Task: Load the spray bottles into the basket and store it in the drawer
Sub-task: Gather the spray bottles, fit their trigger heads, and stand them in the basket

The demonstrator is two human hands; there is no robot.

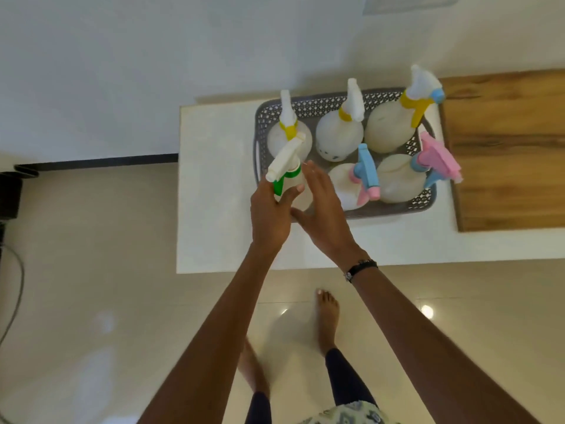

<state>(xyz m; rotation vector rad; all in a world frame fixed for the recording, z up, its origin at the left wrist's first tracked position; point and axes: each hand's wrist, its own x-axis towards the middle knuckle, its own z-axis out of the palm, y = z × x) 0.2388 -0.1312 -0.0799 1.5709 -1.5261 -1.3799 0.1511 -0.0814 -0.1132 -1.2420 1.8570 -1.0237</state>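
Note:
A grey perforated basket (318, 107) stands on a white table top (214, 185). Several white spray bottles stand upright in it: yellow-collared ones at the back (339, 133) and two with pink-and-blue triggers at the front (394, 179). My left hand (269, 215) grips a white bottle with a green trigger (286, 166) by its neck, at the basket's front-left corner. My right hand (324, 215) rests flat against that bottle's right side, fingers spread and straight.
A wooden surface (507, 148) adjoins the white table on the right. A white wall runs behind. Beige glossy floor tiles lie below, with my bare feet (327, 319) close to the table's front edge. A dark object and a cable sit at the far left (10, 197).

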